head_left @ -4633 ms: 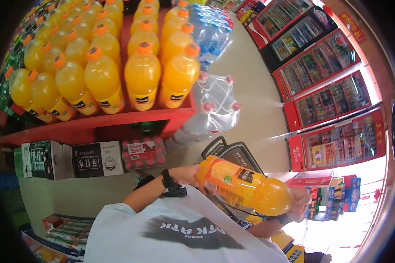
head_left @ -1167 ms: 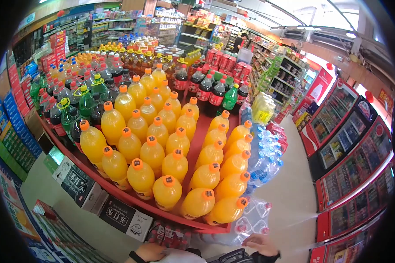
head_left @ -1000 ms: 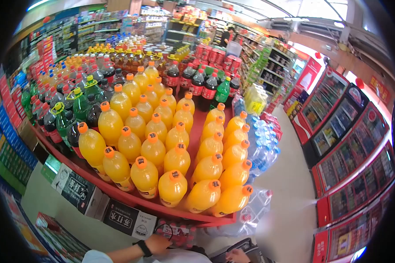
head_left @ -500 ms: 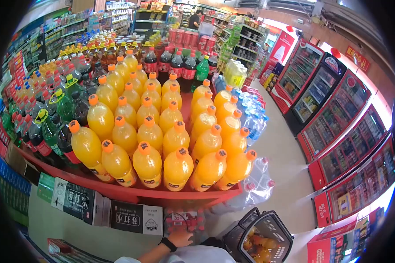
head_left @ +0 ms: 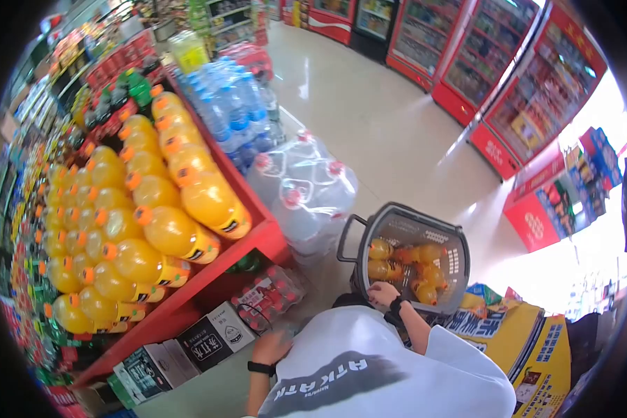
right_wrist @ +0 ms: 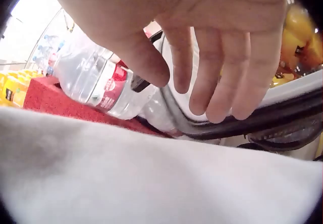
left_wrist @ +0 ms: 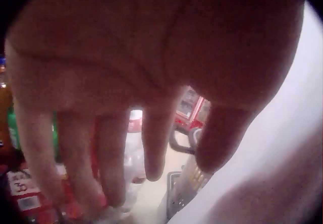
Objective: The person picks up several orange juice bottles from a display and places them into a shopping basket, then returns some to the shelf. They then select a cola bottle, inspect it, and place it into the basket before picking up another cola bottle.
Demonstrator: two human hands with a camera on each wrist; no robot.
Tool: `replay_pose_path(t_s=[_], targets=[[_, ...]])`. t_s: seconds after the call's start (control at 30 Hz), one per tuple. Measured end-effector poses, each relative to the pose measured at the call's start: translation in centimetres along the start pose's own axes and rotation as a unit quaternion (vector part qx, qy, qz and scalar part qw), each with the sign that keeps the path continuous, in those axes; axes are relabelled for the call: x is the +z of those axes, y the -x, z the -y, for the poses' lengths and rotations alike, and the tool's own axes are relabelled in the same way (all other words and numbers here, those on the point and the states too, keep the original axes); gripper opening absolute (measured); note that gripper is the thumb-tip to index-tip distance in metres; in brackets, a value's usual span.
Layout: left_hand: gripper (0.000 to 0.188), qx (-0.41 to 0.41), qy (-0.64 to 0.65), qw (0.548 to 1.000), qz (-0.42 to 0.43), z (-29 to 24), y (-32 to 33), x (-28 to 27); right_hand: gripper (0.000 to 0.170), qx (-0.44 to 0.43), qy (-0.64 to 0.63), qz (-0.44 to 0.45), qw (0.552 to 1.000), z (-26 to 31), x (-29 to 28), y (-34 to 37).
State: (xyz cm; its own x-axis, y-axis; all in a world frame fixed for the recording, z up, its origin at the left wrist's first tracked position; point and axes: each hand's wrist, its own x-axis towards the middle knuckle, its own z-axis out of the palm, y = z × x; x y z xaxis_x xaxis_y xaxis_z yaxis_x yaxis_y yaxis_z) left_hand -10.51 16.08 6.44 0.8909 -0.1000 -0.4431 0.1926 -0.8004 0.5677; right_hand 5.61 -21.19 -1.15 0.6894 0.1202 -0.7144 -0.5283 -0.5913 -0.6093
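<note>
My left hand hangs at the front of the white shirt, near a shrink-wrapped pack of red-labelled drinks. In the left wrist view its fingers are relaxed and apart, holding nothing. At the near rim of a grey shopping basket is my right hand. Seen from the right wrist, its fingers hang loosely over the basket's edge and grip nothing. Several orange juice bottles lie inside the basket. More orange juice bottles stand in rows on the red display stand.
A pack of large clear water bottles stands between display and basket. Black-and-white cartons line the stand's base. Red-framed drink fridges run along the far right. Yellow packages lie right of the person.
Earlier both hands held an orange juice bottle; now both are without one. The head view has swung right and down, bringing the basket to the middle. The right hand has come to its rim.
</note>
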Motion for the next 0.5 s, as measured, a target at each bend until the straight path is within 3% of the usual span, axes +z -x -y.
replay_pose_path(t_s=[0.13,0.27,0.33,0.43,0.5], targets=[[0.044,0.062,-0.006,0.998,-0.005,-7.2,-5.4,-1.0,0.026,0.032,-0.07,-0.003,0.997,-3.4,-3.6,-0.4],[0.041,0.173,0.05,0.982,0.062,-14.0,-11.5,-0.3,0.028,0.029,-0.106,-0.017,0.994,-7.3,-6.1,-4.7],[0.041,0.197,0.068,0.973,0.097,-17.3,-14.6,0.8,0.032,0.033,-0.116,-0.031,0.992,-6.6,-7.9,-6.9],[0.042,0.228,0.075,0.963,0.123,-20.8,-18.6,4.1,0.039,-0.049,-0.002,-0.071,0.996,-4.1,-9.3,-10.5],[0.043,0.185,0.073,0.962,0.186,-22.1,-20.8,6.7,0.042,-0.09,0.027,-0.064,0.994,-3.0,-9.0,-13.8]])
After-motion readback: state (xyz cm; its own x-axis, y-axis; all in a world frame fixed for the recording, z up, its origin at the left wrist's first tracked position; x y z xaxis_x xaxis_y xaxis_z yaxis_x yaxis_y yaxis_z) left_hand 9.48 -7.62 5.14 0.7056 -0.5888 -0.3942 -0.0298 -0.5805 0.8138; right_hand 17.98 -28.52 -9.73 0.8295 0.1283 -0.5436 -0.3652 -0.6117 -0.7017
